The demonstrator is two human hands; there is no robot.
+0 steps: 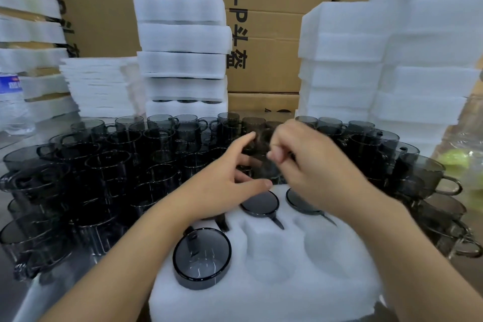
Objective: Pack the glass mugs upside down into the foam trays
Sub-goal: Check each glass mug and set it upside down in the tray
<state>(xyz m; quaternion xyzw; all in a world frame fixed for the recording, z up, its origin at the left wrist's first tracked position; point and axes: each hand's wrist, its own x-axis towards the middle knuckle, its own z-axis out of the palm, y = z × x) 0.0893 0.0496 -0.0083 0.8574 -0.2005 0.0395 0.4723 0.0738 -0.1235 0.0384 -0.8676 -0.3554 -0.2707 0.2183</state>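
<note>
Soft even light filling the scene, motion blur smearing the fingers [274, 155], foam trays [183, 39] beyond the fingers glaring white, far edges bowing outward.

L hand [222, 180], R hand [316, 165]: bare, nails short. L forearm [125, 256], R forearm [407, 251]: bare to frame edge.

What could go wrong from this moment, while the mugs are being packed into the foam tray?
1. The mug between the left hand and the right hand is motion-blurred and the grip is unclear. It might slip onto the packed mugs just below.
2. The loose mugs stand crowded right beside the foam tray. A forearm could knock them together.
</note>
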